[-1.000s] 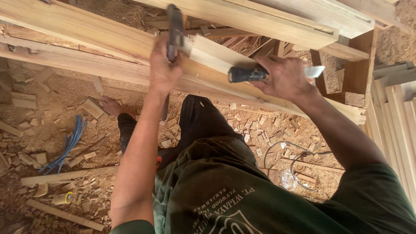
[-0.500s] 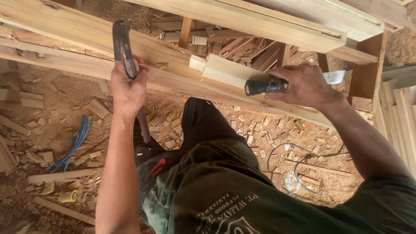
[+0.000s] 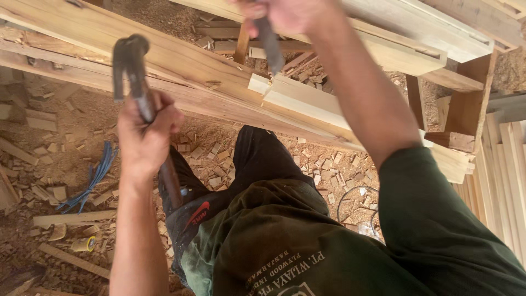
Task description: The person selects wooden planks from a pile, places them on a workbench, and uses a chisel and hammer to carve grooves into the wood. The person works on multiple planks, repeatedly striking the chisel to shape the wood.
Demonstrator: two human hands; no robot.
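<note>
left hand (image 3: 143, 141): fist wrapped tight on a hammer (image 3: 138, 93), dark curved steel head, wood handle
right hand (image 3: 287, 13): clamped round a chisel (image 3: 268, 37) over the pale, rough-sawn beam (image 3: 307, 101)
floor: sawdust, wood chips (image 3: 219, 164)

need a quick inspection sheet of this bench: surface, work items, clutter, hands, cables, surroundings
Surface: long timber beam, a pale block lying on it.
Job's things: hammer raised beside the beam; chisel held above the block, tip blurred.
Clutter: wood offcuts and chips across the sawdust floor; small yellow roll.
Hands: left hand closed on the hammer handle; right hand closed on the chisel.
Cables: blue strands on the floor; thin dark wire looped by the leg.
Surroundings: stacked planks at right.
</note>
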